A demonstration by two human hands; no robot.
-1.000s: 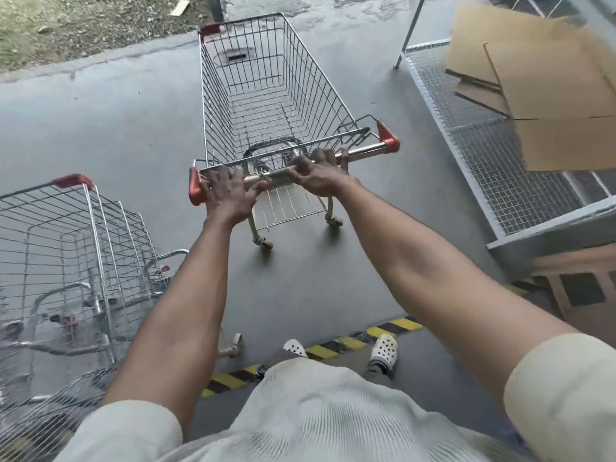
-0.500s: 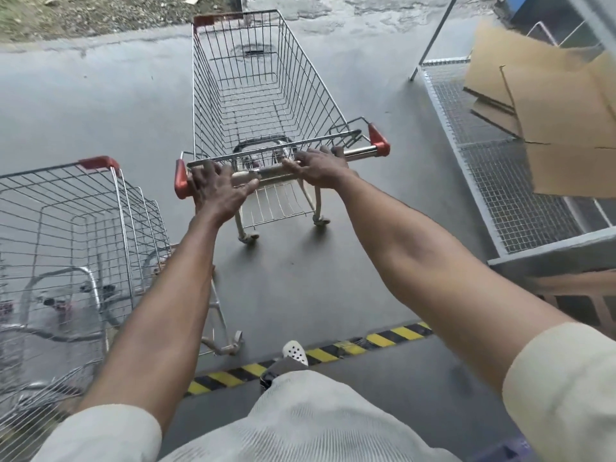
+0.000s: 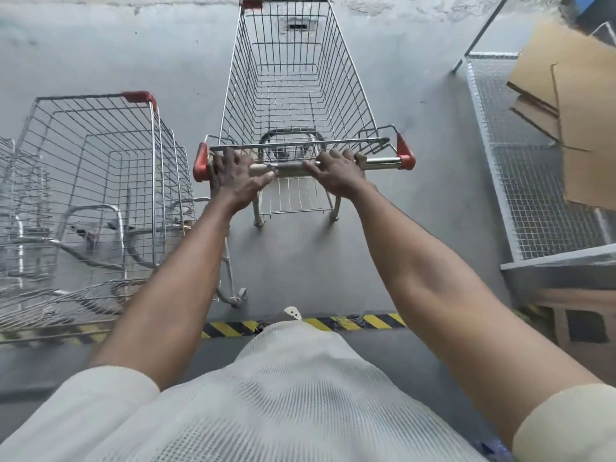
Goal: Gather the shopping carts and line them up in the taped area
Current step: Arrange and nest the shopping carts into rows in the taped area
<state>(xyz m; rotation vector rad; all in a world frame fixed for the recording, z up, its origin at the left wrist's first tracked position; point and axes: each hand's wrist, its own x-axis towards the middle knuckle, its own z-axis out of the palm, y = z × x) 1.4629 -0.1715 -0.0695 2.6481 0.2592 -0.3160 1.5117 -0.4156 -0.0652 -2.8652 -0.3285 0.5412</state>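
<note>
A wire shopping cart [image 3: 293, 78] with red corner caps stands straight ahead on the grey floor, its basket empty. My left hand [image 3: 235, 176] grips the left part of its metal handle bar [image 3: 380, 162]; my right hand [image 3: 338, 173] grips the bar right of the middle. A second wire cart [image 3: 96, 181] stands to the left, parallel to the first, with more cart wire nested at the far left edge. A yellow-and-black striped tape line [image 3: 346, 322] runs across the floor just in front of my feet.
A metal mesh rack [image 3: 526, 181] stands close on the right, with flattened cardboard sheets [image 3: 573, 91] on it. A wooden frame [image 3: 580, 315] sits low at the right. Open grey floor lies between the held cart and the rack.
The held cart has swung from an angle to pointing straight ahead, alongside the left cart. Both hands have stayed on the handle bar.
</note>
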